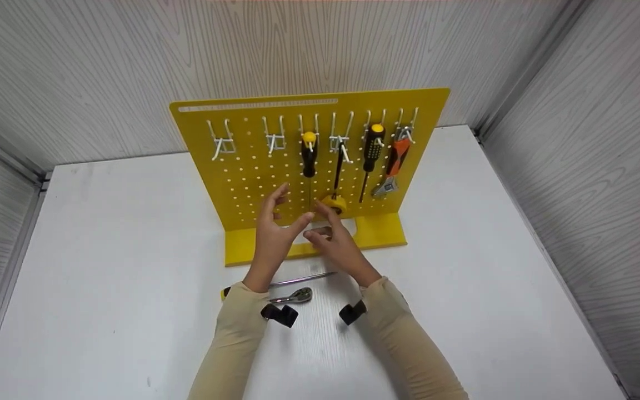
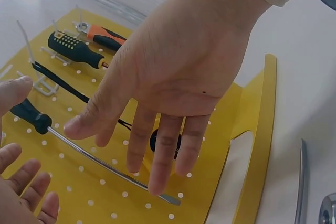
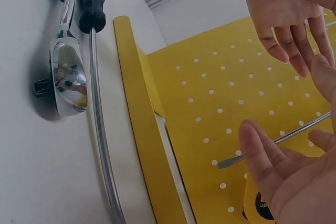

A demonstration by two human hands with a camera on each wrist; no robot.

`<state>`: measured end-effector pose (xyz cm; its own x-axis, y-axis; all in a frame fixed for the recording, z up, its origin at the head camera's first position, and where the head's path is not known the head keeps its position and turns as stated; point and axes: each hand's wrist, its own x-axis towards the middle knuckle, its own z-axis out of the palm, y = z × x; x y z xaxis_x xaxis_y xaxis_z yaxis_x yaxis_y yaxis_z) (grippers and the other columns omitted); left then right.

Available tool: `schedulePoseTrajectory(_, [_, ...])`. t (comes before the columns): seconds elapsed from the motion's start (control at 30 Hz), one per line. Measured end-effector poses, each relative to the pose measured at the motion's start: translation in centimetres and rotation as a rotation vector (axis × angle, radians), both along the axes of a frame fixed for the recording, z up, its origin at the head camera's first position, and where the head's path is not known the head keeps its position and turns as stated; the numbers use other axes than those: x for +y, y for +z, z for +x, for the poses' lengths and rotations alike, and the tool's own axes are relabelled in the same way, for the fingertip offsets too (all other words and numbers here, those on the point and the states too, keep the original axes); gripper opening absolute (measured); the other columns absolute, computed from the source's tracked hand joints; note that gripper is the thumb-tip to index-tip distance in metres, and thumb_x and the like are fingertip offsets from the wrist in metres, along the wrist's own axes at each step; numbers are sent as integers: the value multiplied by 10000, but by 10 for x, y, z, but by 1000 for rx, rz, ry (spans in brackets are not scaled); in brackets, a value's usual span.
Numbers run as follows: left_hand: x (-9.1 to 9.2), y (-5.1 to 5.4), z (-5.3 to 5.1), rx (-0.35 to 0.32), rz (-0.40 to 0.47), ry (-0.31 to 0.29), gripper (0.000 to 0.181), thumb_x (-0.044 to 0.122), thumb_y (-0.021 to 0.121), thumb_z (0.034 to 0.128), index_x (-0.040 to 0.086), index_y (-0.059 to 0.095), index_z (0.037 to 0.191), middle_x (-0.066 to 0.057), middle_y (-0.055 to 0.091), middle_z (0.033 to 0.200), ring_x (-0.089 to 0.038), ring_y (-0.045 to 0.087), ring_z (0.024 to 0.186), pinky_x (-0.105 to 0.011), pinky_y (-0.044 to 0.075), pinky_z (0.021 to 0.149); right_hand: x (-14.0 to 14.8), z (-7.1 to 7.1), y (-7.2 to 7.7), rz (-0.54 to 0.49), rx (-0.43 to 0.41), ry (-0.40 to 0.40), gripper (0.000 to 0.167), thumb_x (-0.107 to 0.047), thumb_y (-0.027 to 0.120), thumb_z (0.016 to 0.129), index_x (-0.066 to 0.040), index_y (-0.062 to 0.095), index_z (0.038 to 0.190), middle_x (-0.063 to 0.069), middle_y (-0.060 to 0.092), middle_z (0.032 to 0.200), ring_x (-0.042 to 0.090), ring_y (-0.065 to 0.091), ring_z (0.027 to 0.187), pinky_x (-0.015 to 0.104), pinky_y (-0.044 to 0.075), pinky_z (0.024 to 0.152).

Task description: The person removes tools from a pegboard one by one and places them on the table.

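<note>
My left hand (image 1: 275, 236) is raised before the yellow pegboard (image 1: 264, 178), fingers loosely bent and thumb apart, holding nothing. Close on its right, my right hand (image 1: 342, 247) also holds nothing; the palm faces the left wrist camera with relaxed fingers. Between and behind both hands hangs a black-handled screwdriver (image 1: 309, 155), its flat tip (image 3: 231, 161) near the right hand in the right wrist view. A yellow tape measure (image 1: 335, 204), partly hidden by the right hand, hangs on a black strap (image 1: 339, 169). Whether the fingers touch the screwdriver shaft I cannot tell.
Further right hang another screwdriver (image 1: 374, 147) and an orange-handled adjustable wrench (image 1: 398, 158). Two hooks (image 1: 223, 145) on the left hold nothing. A screwdriver (image 3: 94, 3) and a ratchet wrench (image 3: 68, 74) lie on the white table (image 1: 103, 250), partly under the left forearm.
</note>
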<state>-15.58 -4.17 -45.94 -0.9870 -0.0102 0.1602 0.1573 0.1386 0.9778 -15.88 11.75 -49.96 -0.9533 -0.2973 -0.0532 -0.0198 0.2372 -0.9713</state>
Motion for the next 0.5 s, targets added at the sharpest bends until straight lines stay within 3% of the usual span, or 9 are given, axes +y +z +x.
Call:
schedulePoseTrajectory(0.2, [1, -5, -6, -17, 33, -21, 777, 330, 764, 816, 105, 390, 1458, -99, 422, 1470, -294, 380, 1333, -547, 311, 1065, 0, -4, -6, 21, 22, -7, 797, -458, 596, 915, -224, 167, 1545, 78, 273, 1576, 282, 598, 1173, 356, 541, 902])
schedulePoseTrajectory(0.37, [3, -6, -11, -35, 40, -48, 767, 316, 751, 825, 118, 379, 1467, -78, 419, 1482, -260, 379, 1345, -529, 306, 1088, 0, -9, -12, 20, -9, -9, 784, -462, 585, 924, -238, 165, 1546, 77, 272, 1579, 258, 607, 1159, 361, 536, 914])
schedulePoseTrajectory(0.5, [4, -7, -18, -35, 63, -100, 834, 445, 743, 809, 135, 358, 1481, -54, 410, 1504, -232, 366, 1376, -531, 305, 1094, 0, -11, -14, -45, -47, 3, 756, -396, 566, 949, -214, 148, 1552, 104, 305, 1563, 282, 601, 1170, 419, 518, 947])
